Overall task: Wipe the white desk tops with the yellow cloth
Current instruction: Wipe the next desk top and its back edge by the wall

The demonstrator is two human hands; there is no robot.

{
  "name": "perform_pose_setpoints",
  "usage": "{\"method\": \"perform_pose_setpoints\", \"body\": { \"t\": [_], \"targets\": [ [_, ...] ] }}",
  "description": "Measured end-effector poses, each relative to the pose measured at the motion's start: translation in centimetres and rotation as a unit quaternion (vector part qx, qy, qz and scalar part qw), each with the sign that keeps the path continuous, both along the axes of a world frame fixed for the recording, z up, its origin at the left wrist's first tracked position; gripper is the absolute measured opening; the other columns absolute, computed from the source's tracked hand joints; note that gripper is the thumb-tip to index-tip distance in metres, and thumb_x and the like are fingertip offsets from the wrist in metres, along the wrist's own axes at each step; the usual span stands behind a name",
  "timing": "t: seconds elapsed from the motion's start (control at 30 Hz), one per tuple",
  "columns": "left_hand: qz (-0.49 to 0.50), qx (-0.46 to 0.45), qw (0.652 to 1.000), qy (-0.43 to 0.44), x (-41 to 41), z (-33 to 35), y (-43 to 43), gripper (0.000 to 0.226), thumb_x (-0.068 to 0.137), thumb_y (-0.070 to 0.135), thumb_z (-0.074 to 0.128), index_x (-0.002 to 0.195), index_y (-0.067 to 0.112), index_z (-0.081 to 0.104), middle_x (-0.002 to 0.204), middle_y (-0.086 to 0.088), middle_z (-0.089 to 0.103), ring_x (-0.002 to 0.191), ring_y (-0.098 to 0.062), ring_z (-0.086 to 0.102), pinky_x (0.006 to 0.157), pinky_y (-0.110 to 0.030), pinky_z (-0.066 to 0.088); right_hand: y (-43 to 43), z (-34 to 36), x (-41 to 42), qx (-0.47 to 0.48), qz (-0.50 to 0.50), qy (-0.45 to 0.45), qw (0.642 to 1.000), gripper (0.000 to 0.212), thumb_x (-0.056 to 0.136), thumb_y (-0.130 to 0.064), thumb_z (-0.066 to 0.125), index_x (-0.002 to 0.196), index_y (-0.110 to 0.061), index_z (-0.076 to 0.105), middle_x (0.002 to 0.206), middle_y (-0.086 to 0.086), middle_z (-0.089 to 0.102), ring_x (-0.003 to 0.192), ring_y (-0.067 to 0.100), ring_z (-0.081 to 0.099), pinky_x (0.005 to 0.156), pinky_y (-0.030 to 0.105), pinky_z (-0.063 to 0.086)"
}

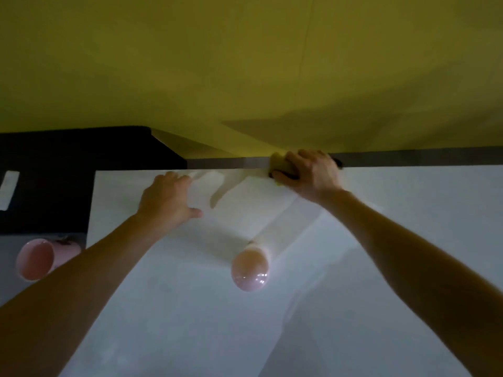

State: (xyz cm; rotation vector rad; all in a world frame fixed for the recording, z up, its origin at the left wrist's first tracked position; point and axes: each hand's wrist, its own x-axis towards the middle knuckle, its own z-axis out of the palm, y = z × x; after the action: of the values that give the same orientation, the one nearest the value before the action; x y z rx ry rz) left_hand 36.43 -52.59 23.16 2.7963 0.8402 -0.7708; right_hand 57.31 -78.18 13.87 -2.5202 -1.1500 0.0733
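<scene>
The white desk top (381, 240) fills the lower part of the view. At its far edge my right hand (310, 172) grips the bunched yellow cloth (280, 163), pressing it where the desk meets the grey strip under the yellow wall. Most of the cloth is hidden under my fingers. My left hand (166, 200) rests flat on the desk near the far left corner, fingers spread and holding nothing.
A pink cup (250, 270) stands on the desk between my forearms. Another pink cup (38, 258) lies on a lower surface at the left, beside a dark unit (54, 186). The yellow wall (245, 63) closes off the back.
</scene>
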Motion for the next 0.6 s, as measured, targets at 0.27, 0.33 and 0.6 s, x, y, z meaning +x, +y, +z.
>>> {"method": "perform_pose_setpoints", "body": {
  "t": [0.27, 0.33, 0.6],
  "targets": [
    [-0.268, -0.073, 0.956, -0.097, 5.9, -1.6, -8.1, 0.096, 0.072, 0.043, 0.100, 0.156, 0.030, 0.055, 0.157, -0.004, 0.047, 0.142, -0.028, 0.048, 0.104, -0.048, 0.056, -7.1, 0.2, 3.0, -0.050, -0.057, -0.035, 0.996, 0.042, 0.103, -0.062, 0.056, 0.097, -0.022, 0.067, 0.087, 0.011, 0.069, 0.085, 0.038, 0.068, 0.078, 0.046, 0.046],
    [-0.272, -0.052, 0.955, -0.106, 5.5, -1.7, -8.6, 0.093, 0.072, 0.039, 0.100, 0.155, 0.029, 0.058, 0.154, -0.005, 0.049, 0.141, -0.029, 0.051, 0.103, -0.049, 0.058, -0.2, 0.5, 0.9, -0.054, 0.038, 0.013, 0.998, 0.044, 0.104, -0.064, 0.048, 0.101, -0.025, 0.068, 0.090, 0.011, 0.070, 0.085, 0.036, 0.068, 0.078, 0.044, 0.045],
    [-0.231, -0.028, 0.966, -0.111, 4.4, -2.6, -9.4, 0.097, 0.071, 0.029, 0.102, 0.158, 0.028, 0.056, 0.153, -0.009, 0.050, 0.138, -0.032, 0.055, 0.094, -0.044, 0.062, -7.7, -1.4, 4.4, 0.015, -0.001, -0.017, 1.000, 0.048, 0.101, -0.068, 0.058, 0.100, -0.022, 0.070, 0.088, 0.010, 0.069, 0.083, 0.038, 0.067, 0.078, 0.044, 0.046]
  ]
}}
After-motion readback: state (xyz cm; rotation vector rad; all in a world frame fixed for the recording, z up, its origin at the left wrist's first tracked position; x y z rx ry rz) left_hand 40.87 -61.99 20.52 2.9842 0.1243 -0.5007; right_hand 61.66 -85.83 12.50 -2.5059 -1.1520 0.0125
